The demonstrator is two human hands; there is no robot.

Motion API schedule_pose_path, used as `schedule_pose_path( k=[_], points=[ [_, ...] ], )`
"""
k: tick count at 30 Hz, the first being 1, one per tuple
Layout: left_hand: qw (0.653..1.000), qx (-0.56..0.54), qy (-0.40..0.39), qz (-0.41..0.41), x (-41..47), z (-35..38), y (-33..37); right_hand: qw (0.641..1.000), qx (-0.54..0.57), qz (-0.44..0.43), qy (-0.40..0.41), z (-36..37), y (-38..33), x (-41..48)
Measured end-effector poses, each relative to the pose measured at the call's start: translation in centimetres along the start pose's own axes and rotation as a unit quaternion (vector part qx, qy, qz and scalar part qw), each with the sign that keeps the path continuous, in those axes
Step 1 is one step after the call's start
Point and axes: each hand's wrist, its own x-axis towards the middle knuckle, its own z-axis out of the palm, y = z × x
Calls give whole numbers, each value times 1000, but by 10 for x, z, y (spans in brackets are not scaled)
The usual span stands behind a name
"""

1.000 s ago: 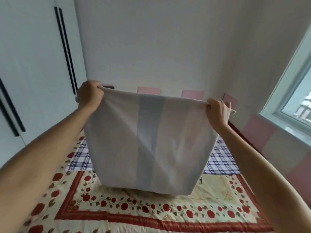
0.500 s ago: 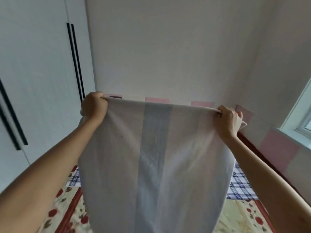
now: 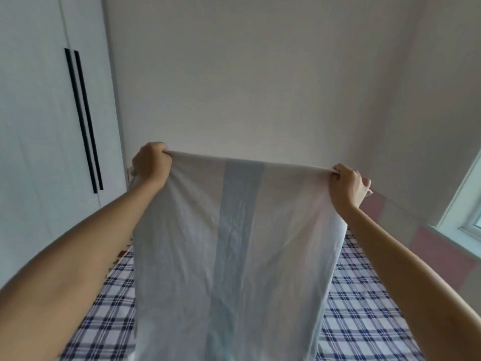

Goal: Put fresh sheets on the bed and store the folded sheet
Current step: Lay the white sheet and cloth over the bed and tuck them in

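Note:
A pale sheet [image 3: 273, 256] with a grey-blue stripe down its middle hangs in front of me, stretched wide at chest height. My left hand [image 3: 152, 164] grips its top left corner in a fist. My right hand [image 3: 347, 185] grips the top right corner the same way. The sheet falls straight down over the bed and runs out of the bottom of the frame. Under it lies a blue-and-white checked cover [image 3: 364, 308] on the bed, seen on both sides of the sheet.
White wardrobe doors with long black handles [image 3: 83, 121] stand at the left, close to the bed. A plain wall is ahead. A window [image 3: 468, 204] sits at the right above pink and white wall panels [image 3: 437, 251].
Both hands have lifted the sheet higher and held it taut. My view has tilted up and moved forward; the red floral quilt has dropped out of sight and only the checked cover shows.

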Motion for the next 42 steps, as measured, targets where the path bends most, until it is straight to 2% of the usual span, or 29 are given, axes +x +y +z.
schedule_pose_path(
  k=[6, 12, 16, 22, 25, 28, 30, 31, 33, 35, 37, 38, 42],
  points=[
    [997, -42, 52, 32, -8, -8, 28, 996, 31, -12, 77, -28, 15, 10],
    [998, -9, 35, 41, -83, -11, -4, 997, 44, -34, 46, -70, 55, -47],
    [996, 27, -62, 56, -166, -9, -44, 998, 0, -48, -52, -83, 116, -120],
    [958, 111, -246, 96, -344, -4, -133, 966, -70, 34, -246, -110, 241, -299],
    [913, 158, -365, 94, -427, -7, -180, 923, -99, 80, -364, -127, 277, -382],
    [861, 184, -472, 48, -490, -19, -217, 850, -139, 106, -496, -140, 305, -443],
    [822, 194, -535, 22, -513, -28, -230, 781, -165, 97, -594, -146, 318, -467],
    [792, 208, -574, -2, -528, -36, -235, 740, -168, 83, -646, -155, 326, -484],
    [740, 201, -641, -34, -541, -42, -249, 674, -168, 71, -716, -160, 336, -501],
    [700, 191, -688, -21, -546, -49, -257, 625, -178, 83, -755, -166, 335, -511],
    [677, 189, -711, -14, -544, -49, -261, 599, -183, 86, -775, -165, 333, -512],
    [675, 184, -714, -18, -543, -47, -262, 598, -182, 89, -776, -161, 332, -510],
    [713, 182, -676, -40, -529, -25, -258, 639, -187, 107, -739, -131, 339, -495]
  ],
)
